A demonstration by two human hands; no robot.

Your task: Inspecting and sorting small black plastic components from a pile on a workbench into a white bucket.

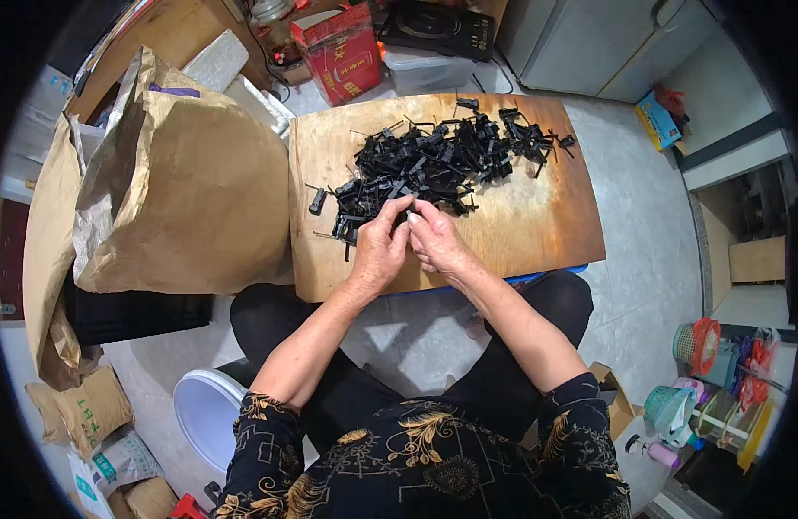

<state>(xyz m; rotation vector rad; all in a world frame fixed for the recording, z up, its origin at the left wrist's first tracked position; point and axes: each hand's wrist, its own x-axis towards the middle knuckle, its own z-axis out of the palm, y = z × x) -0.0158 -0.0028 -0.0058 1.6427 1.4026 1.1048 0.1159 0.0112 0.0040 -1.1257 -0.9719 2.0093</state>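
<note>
A loose heap of small black plastic parts, several with thin rods sticking out, covers the middle and far part of a wooden board. At the heap's near edge my left hand and my right hand meet, thumbs and fingertips pinched close together. Whatever sits between the fingertips is mostly covered by them; it is too small to name. One black part lies apart at the board's left side, and another at the right end of the heap.
A large open brown paper sack stands against the board's left side. Behind the board are a red box, a clear plastic tub and a black cooktop. A white bucket stands at lower left, and baskets at right.
</note>
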